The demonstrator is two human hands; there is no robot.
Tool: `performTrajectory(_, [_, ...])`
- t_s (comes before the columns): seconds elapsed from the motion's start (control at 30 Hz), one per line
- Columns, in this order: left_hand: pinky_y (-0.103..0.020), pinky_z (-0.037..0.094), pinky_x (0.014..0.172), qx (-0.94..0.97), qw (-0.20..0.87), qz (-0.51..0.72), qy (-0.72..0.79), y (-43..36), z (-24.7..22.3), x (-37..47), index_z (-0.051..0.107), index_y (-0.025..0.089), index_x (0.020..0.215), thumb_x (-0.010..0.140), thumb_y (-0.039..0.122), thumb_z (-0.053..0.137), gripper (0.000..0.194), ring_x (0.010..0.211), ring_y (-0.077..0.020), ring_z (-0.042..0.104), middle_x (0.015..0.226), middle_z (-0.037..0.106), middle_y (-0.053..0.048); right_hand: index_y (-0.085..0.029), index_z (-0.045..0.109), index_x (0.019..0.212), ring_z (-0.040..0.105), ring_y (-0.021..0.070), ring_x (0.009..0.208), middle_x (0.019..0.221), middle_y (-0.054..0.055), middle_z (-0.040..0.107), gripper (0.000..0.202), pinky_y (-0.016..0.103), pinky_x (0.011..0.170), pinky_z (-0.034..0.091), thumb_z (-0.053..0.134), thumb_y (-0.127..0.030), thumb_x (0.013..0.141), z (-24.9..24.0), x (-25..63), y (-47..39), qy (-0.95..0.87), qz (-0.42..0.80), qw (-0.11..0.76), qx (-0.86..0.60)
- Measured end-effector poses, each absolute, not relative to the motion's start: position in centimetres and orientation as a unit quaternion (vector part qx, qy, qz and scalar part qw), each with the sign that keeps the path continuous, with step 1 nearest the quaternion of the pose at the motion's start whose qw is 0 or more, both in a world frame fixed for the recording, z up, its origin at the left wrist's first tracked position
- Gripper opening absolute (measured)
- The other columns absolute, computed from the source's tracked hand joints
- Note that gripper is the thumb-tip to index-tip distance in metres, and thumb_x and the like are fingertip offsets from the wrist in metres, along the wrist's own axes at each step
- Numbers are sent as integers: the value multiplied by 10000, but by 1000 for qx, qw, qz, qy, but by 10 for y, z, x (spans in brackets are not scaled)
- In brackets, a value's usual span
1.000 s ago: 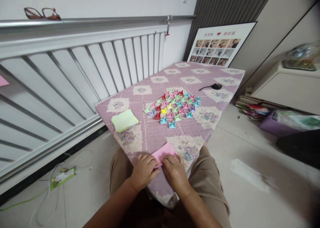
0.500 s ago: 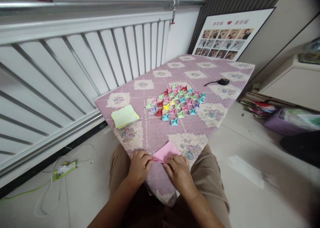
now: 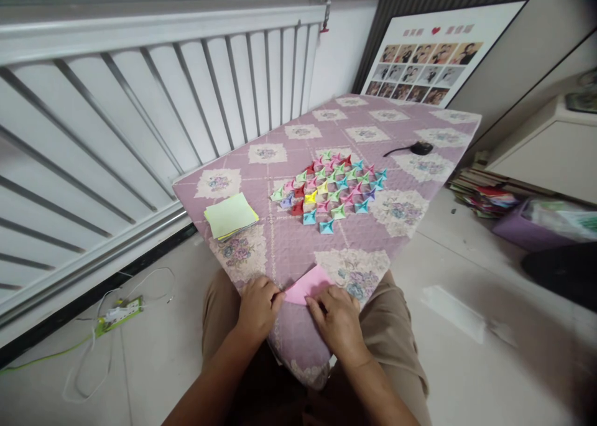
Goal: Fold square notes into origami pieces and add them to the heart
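A pink sheet of paper [image 3: 306, 284] lies at the near end of the cloth-covered table, between my hands. My left hand [image 3: 259, 305] pinches its left corner between thumb and fingers. On its right part, my right hand [image 3: 336, 317] grips the lower edge, fingers bent over the paper. Beyond them stand rows of small folded paper pieces [image 3: 333, 196] in red, green, pink, blue and yellow. To the left is a stack of square paper sheets [image 3: 231, 216], light green on top with yellow showing beneath.
A black object with a thin cord [image 3: 421, 148] lies on the purple floral tablecloth [image 3: 298, 239]. A white radiator [image 3: 186, 102] runs along the left. A photo board [image 3: 422, 56] leans behind the table. A power strip [image 3: 120, 314] is on the floor.
The camera view has tilted slightly downward. My right thumb has shifted a little along the pink paper's lower edge, and more of that edge shows between my hands.
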State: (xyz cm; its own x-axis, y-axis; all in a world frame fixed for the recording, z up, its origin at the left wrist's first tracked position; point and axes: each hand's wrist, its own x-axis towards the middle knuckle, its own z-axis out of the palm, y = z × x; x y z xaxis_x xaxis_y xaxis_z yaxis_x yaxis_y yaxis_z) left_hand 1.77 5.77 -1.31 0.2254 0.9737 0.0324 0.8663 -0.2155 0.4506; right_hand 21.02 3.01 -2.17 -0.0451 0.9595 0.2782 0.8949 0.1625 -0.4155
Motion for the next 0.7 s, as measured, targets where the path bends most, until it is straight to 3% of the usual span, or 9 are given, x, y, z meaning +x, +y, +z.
performTrajectory(0.7, [-344,371,782,774,109,105,615,62,-15,21,566,195,701,872,348,576,229,848,-201,522,819,582,-25,-203,567,613,502,183,791,723,16,562,259,318,723,249,622,-340,826,-18,206,38,-706,60,220,-671])
